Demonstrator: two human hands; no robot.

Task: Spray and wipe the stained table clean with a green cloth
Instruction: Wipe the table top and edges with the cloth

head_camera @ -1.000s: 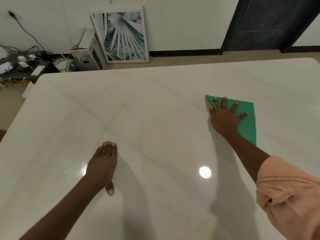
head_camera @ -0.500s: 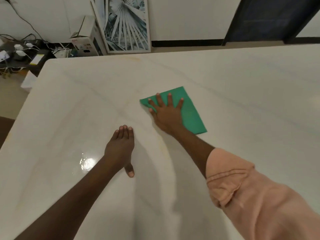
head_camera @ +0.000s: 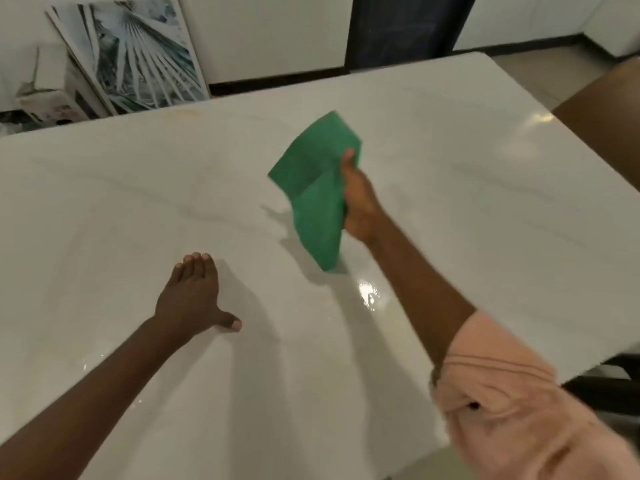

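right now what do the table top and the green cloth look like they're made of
Table top: glossy white stone, probably marble or a lookalike; faint grey veins, sharp light glare.
Green cloth: thin, soft matte fabric, maybe microfibre; it folds and hangs limp from the right hand.

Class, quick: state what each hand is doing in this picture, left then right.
Left hand: open, flat on the table, holding nothing.
Right hand: closed in a grip on the green cloth, lifted off the table.

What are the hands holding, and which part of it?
The right hand grips the green cloth by its right edge, lifted off the table. The left hand holds nothing, resting flat.
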